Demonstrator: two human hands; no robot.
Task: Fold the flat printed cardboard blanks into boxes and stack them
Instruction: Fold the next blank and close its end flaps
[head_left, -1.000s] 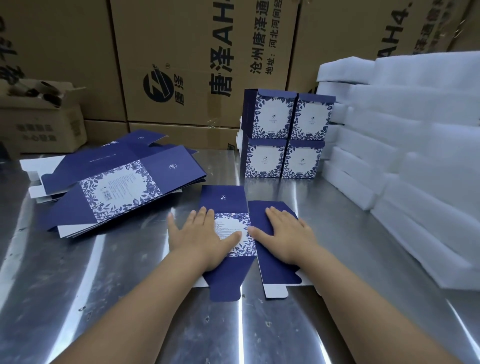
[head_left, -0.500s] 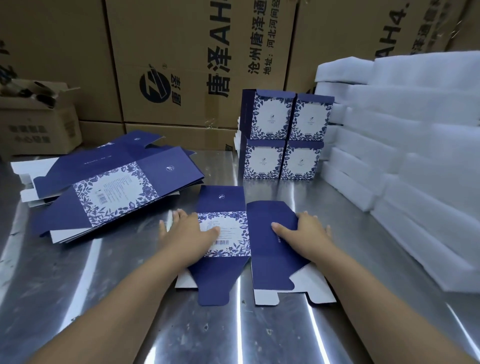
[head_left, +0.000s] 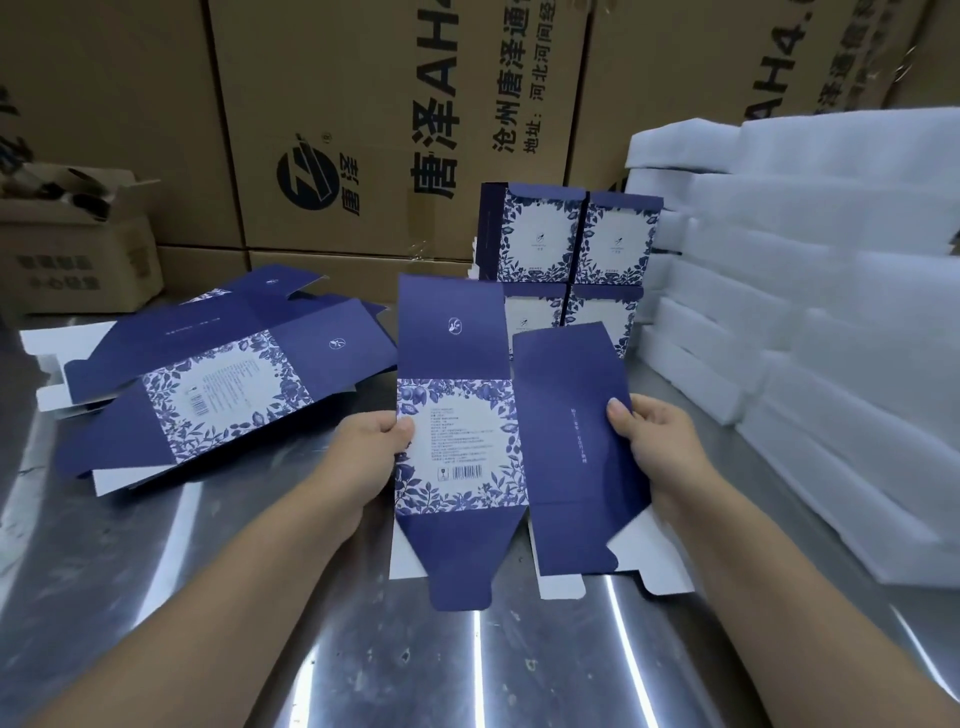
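Note:
A navy cardboard blank (head_left: 467, 431) with a white floral label panel is raised off the steel table (head_left: 260, 623), tilted toward me. My left hand (head_left: 363, 457) pinches its left edge, thumb on the label panel. My right hand (head_left: 654, 452) grips the right edge of its plain navy panel, thumb on top. A pile of flat blanks (head_left: 208, 384) lies at the left. Several folded boxes (head_left: 571, 244) stand stacked two high behind the held blank, partly hidden by it.
Stacks of white foam slabs (head_left: 805, 322) fill the right side. Large brown shipping cartons (head_left: 363, 130) form a wall at the back. A smaller open carton (head_left: 72, 249) sits at the far left.
The blank lay flat under both palms a second ago. Both hands slid to its outer edges, gripped them and lifted it off the table toward me.

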